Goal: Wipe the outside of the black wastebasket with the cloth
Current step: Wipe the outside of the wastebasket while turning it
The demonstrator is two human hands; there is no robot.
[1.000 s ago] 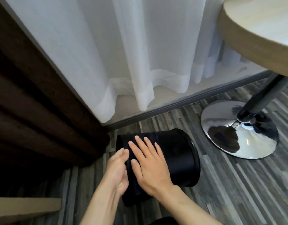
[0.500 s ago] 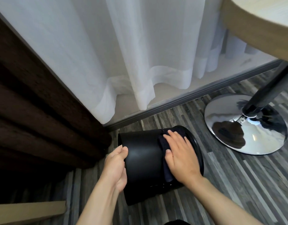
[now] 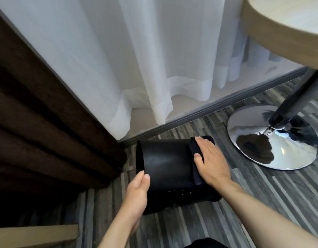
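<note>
Your right hand (image 3: pixel 211 161) has slid the cloth (image 3: pixel 195 158) along the wastebasket (image 3: pixel 165 163) to its 3 o'clock end. Grip: fingers flat, pressing the cloth. Your left hand (image 3: pixel 136 194), flat, braces the 9 o'clock end. The wastebasket lies sideways on the floor (image 3: pixel 244 203). Judged part-wiped; underside outstanding. Finish: matte black, faintly smeared.

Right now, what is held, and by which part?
Nothing gripped: the right hand presses the cloth on the wastebasket near its right end; the left hand braces its left end.

Black wastebasket (image 3: pixel 165 163) lies on its side w/ dark cloth (image 3: pixel 195 173) draped over its upper wall, nr right end.
</note>
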